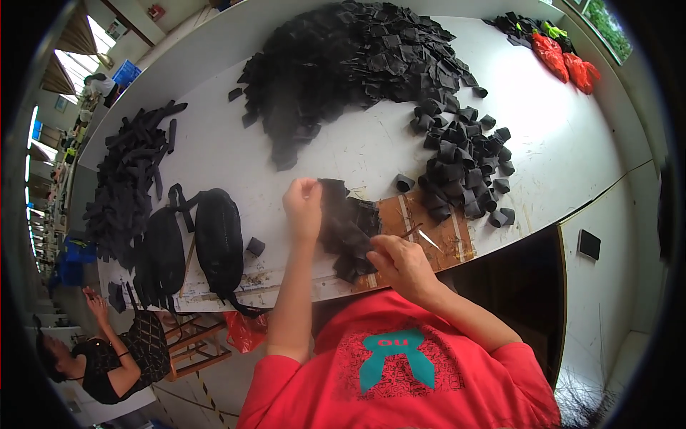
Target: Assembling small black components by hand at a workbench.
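Observation:
My left hand is closed in a pinch at the upper left end of a chain of black fabric pieces. The chain hangs down in front of me over the table and a brown board. At its lower right, my right hand has its thumb and fingers drawn together on the fabric's edge. A pointed metal blade, apparently of scissors or snips, sticks out beside that hand. I cannot tell whether the hand holds it or it lies on the board.
A large heap of black fabric pieces covers the table's far side. Black fabric loops are piled at right, rolled black strips at left. Black pouches lie left of my arm. Red plastic bags sit far right. Another person sits at left.

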`<state>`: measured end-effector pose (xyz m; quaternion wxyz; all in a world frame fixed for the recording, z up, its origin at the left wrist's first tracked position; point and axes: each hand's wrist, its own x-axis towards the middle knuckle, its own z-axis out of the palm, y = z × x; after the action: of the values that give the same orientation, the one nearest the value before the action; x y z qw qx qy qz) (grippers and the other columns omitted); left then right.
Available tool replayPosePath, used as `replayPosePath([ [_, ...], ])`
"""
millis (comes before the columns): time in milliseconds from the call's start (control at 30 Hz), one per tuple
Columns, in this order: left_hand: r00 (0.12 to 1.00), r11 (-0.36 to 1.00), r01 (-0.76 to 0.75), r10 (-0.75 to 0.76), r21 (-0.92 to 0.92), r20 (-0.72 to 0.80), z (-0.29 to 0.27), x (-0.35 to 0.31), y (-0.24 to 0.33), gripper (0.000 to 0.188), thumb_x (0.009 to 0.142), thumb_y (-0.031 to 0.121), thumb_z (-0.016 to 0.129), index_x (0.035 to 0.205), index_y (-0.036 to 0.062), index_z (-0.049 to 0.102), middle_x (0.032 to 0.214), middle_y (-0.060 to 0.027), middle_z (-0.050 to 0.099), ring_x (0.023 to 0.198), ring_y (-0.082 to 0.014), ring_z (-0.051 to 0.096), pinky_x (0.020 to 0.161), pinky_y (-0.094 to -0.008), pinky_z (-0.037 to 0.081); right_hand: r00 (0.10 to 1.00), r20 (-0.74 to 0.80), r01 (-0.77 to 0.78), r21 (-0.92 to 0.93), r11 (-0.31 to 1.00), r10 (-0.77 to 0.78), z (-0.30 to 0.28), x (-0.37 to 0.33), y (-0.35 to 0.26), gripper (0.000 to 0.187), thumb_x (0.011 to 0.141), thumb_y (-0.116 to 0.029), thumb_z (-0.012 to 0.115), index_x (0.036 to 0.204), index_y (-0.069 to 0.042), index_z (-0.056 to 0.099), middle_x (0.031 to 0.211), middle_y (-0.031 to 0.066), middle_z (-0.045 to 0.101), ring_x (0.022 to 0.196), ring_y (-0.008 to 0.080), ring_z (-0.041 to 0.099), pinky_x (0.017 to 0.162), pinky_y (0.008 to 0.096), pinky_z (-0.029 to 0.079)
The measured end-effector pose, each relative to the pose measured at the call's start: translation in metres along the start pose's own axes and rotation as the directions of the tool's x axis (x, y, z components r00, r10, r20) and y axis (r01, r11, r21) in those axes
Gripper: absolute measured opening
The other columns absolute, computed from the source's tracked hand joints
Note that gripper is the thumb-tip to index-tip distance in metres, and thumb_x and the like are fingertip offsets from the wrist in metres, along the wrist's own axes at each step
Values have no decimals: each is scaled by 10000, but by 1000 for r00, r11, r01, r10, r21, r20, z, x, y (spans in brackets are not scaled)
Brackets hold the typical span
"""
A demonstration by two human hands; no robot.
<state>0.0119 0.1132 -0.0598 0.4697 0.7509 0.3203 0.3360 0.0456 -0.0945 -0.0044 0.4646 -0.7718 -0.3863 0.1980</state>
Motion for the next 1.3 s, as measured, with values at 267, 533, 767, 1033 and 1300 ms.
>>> replayPosePath([
  [267, 838, 534, 531, -447, -658, 313, -13, -39, 16, 51, 828, 92, 568, 854, 52, 549, 780, -18, 590, 642, -91, 550, 556, -200, 438, 952, -285, 50, -209, 977, -110, 48, 54, 7, 207, 755, -232, 608, 703, -50, 524, 659, 115, 568, 584, 303, 565, 490, 394, 435],
  [533, 887, 751, 437, -451, -495, 99, -19, -61, 42, 136, 782, 153, 612, 864, 50, 580, 746, -7, 583, 599, -75, 513, 523, -189, 395, 922, -274, 144, -415, 898, -274, 55, 49, 15, 184, 744, -194, 611, 660, -61, 516, 607, 99, 536, 547, 294, 546, 476, 378, 427],
  [767, 848, 678, 518, -485, -522, 211, -19, -66, 36, 81, 769, 108, 631, 787, 33, 608, 680, -9, 588, 556, -65, 507, 513, -179, 387, 947, -173, 165, -458, 874, -270, 59, 43, 18, 196, 717, -197, 621, 668, -62, 486, 631, 89, 528, 586, 276, 560, 483, 374, 442],
  [1033, 908, 815, 418, -396, -402, 140, -33, -70, 22, 95, 774, 99, 645, 769, 9, 615, 663, -26, 596, 541, -53, 495, 512, -170, 398, 996, 84, 23, -482, 876, 20, 40, 40, 17, 291, 720, -255, 660, 767, -4, 522, 743, 152, 577, 662, 303, 579, 550, 349, 457],
  [1300, 887, 829, 407, -259, -384, 382, -38, -77, 58, 100, 777, 77, 641, 781, -18, 608, 671, -12, 589, 584, -49, 508, 536, -169, 409, 993, -68, 113, 214, 970, -101, 23, 35, -14, 98, 725, -66, 635, 799, -16, 595, 736, 105, 551, 636, 259, 568, 560, 310, 468],
])
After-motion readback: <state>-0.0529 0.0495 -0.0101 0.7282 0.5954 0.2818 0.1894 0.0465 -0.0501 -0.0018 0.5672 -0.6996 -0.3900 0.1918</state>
